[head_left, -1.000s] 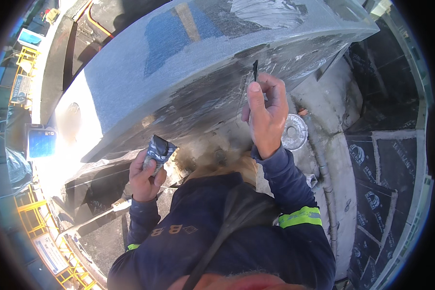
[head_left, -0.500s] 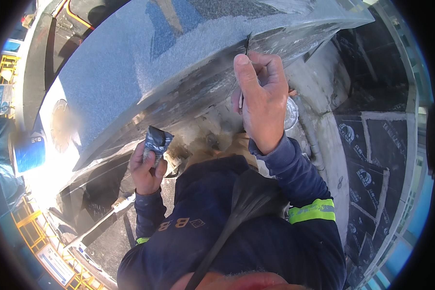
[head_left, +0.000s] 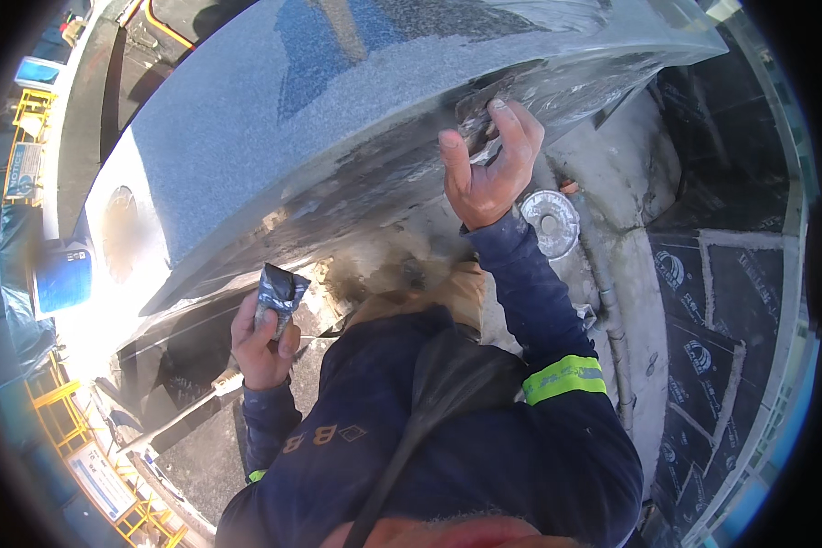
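My right hand (head_left: 498, 169) is raised at the side face of a large curved grey stone slab (head_left: 237, 146). Thumb and fingers curl round a thin dark scraper blade (head_left: 475, 108), which lies against the stone just under its upper edge. Part of the blade is hidden by the fingers. Lower and to the left, my left hand (head_left: 263, 342) grips a small dark, glossy, flat-ended piece (head_left: 281, 288) with grey smears, held upright away from the slab. Its exact kind cannot be made out.
A round silvery lid-like disc (head_left: 551, 225) and a grey pipe (head_left: 607, 301) lie right of my right forearm. Black printed sheeting (head_left: 717, 283) covers the floor at the right. Yellow railings (head_left: 55, 402) and a blue container (head_left: 62, 279) stand at the far left.
The blade in my right hand has turned from edge-on to lying broad against the stone, and the fingers have spread. My left hand has shifted slightly left and down, still holding its piece.
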`<state>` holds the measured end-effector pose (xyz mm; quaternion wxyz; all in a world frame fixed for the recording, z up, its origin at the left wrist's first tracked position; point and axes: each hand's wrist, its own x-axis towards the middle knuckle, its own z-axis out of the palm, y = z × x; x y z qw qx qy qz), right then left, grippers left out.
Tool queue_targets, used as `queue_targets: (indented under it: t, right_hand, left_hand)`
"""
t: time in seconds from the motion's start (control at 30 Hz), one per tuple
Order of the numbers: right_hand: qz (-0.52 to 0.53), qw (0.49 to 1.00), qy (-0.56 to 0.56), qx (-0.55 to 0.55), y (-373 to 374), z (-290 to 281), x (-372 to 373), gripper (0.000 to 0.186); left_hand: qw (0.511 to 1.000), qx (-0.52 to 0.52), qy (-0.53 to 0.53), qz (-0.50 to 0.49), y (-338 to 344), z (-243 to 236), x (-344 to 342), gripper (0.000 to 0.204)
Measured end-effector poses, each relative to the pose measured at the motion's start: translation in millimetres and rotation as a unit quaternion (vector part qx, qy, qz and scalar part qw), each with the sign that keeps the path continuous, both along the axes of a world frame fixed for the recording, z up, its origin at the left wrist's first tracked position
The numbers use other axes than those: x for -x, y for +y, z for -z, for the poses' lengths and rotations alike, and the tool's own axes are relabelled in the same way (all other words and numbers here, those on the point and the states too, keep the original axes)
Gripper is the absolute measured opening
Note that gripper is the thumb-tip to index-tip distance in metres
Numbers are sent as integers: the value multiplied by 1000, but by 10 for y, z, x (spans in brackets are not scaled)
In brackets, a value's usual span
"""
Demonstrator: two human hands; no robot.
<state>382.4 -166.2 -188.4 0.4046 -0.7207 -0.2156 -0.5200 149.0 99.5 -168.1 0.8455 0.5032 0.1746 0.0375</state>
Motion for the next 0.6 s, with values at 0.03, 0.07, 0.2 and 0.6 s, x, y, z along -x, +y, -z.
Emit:
queue_targets:
  t: [0.03,0.07,0.2,0.6]
  right_hand:
    - [7,1000,-7,-6,39,15,-29,59]
    - [6,1000,-10,-15,73,28,-56,59]
    - [15,999,0,-31,158,41,-42,58]
    - [25,997,68,-5,163,-46,119,55]
  left_hand:
    - [1000,4,3,-8,9,-1,13,37]
    - [1000,4,0,-7,13,-1,25,38]
    - [1000,-2,-9,1,57,5,62,38]
    - [1000,21,-9,9,133,-17,27,36]
